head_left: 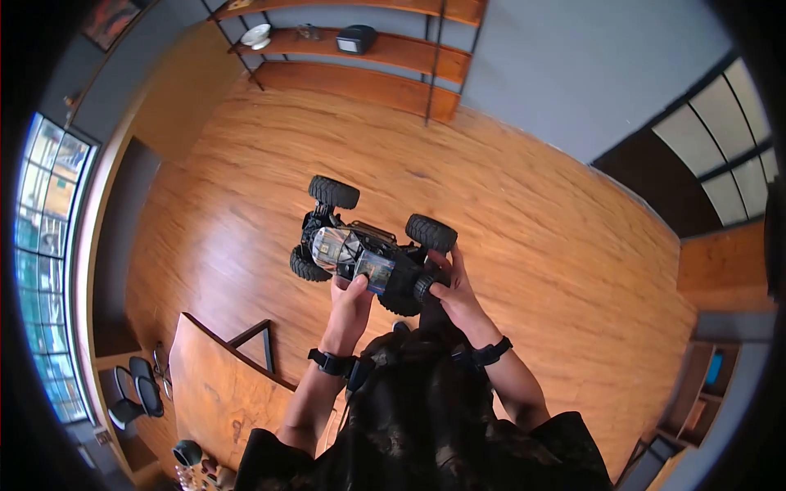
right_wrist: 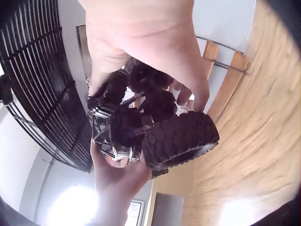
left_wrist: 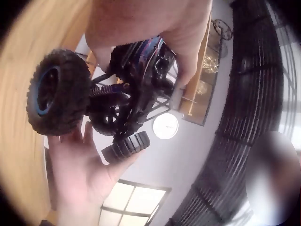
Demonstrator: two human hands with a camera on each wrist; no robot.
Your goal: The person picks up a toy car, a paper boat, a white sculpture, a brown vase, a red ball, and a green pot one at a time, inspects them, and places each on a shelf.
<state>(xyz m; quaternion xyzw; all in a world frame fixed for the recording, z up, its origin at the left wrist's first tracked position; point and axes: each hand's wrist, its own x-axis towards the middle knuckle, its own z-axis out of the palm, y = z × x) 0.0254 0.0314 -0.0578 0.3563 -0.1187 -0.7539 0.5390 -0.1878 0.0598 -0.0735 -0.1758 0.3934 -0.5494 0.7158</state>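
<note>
A black toy off-road truck [head_left: 391,250] with big knobbly tyres is held up over the floor in the head view. My left hand [head_left: 348,307] grips its body from the near side, thumb on the colourful top panel [head_left: 376,271]. At the truck's right end my right hand [head_left: 465,299] holds on, thumb on a smaller tyre [head_left: 425,285] and fingers beside a large wheel [head_left: 431,232]. The left wrist view shows a blue-ringed wheel [left_wrist: 61,92] and a shock absorber [left_wrist: 108,89]. In the right wrist view a large tyre [right_wrist: 178,139] hides part of the chassis.
A wooden table [head_left: 225,385] stands at the lower left, with an office chair [head_left: 135,391] beyond it. Against the far wall is a wooden shelf unit [head_left: 401,53]. Wood flooring [head_left: 221,196] extends around the truck. A low cabinet [head_left: 696,389] stands at the right.
</note>
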